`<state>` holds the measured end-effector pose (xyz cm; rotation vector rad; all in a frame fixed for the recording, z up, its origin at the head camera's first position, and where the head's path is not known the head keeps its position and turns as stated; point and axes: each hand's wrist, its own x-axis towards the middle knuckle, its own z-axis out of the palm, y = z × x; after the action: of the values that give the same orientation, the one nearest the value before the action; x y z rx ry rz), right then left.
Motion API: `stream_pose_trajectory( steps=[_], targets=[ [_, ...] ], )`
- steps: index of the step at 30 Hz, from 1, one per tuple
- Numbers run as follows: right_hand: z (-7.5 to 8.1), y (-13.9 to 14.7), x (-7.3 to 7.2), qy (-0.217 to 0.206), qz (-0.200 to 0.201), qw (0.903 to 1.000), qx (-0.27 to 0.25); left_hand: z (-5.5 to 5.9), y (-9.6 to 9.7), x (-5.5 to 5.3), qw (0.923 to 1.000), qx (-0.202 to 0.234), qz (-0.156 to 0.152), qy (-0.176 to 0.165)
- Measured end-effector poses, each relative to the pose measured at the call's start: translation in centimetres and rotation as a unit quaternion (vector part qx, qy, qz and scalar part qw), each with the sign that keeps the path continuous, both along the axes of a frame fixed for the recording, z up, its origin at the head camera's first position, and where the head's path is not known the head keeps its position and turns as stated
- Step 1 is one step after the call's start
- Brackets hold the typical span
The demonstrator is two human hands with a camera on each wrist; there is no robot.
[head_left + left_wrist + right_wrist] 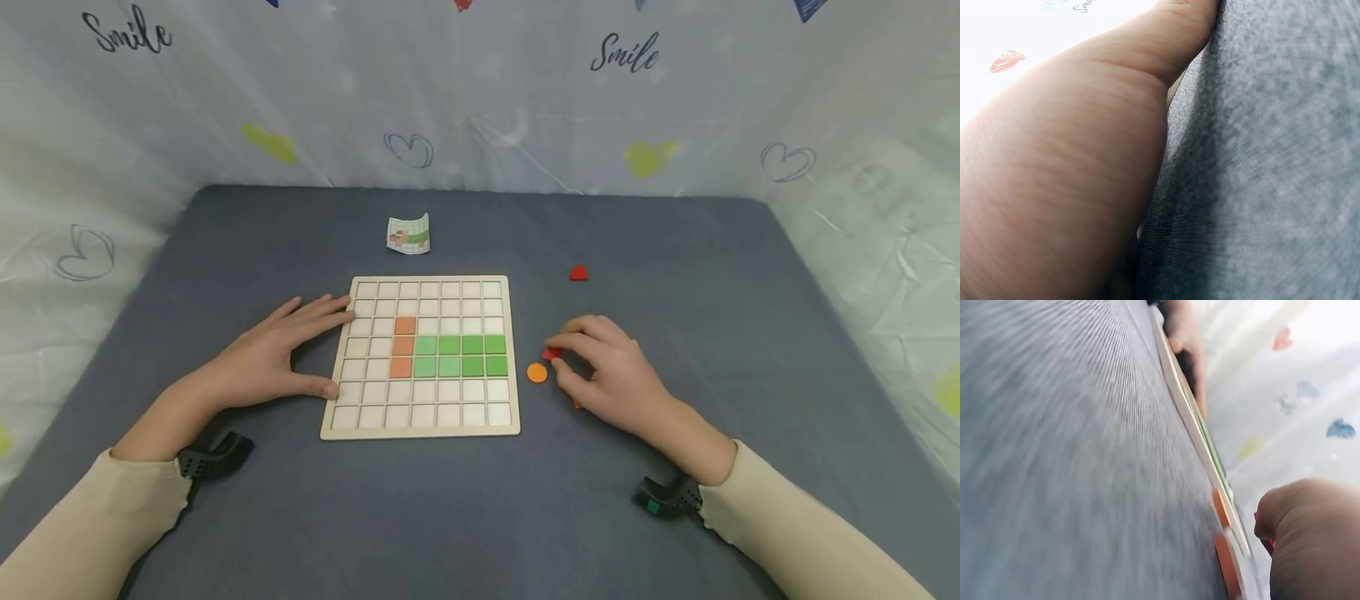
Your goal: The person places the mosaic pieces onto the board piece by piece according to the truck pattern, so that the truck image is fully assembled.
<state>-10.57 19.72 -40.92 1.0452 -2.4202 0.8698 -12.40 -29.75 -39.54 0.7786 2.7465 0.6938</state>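
Observation:
A square wooden grid board (420,426) lies on the table, with orange tiles (402,346) in a column and light and darker green tiles (472,356) in two rows beside it. My left hand (281,354) touches the board's left edge, thumb and straight fingers spread apart. To the right of the board, my right hand (611,375) pinches a small red piece (552,353) between thumb and fingers; its full shape is hidden. A round orange piece (537,372) lies just left of that hand. Another orange piece (577,405) shows partly beneath it.
A red piece (578,273) with a rounded top lies beyond the right hand. Behind the board stands a small curled paper card (408,235) printed with a coloured grid pattern. A grey cloth (465,508) covers the table, and a printed white curtain (525,108) hangs around it.

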Motion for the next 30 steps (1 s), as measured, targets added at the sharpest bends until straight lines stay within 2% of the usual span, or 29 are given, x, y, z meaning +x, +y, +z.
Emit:
stream_pose_trajectory(
  steps=[13,20,26,30],
  targets=[
    [0.6,-7.1,-1.1,-0.011,0.081,0.9965,0.015,-0.3,-0.2,-0.1,0.9999,-0.003,-0.006,0.013],
    [0.7,-9.7,-1.6,-0.003,0.094,0.9954,0.016,-0.2,-0.1,-0.1,1.0,0.0,-0.003,0.003],
    [1.1,-11.6,-2.3,-0.025,0.111,0.9934,0.015,-0.3,0.0,-0.2,1.0,-0.005,-0.003,0.006],
    [1.4,-13.1,-2.7,-0.043,0.115,0.9919,0.032,-0.3,-0.1,-0.2,0.9999,-0.006,-0.006,0.012]
  ],
)
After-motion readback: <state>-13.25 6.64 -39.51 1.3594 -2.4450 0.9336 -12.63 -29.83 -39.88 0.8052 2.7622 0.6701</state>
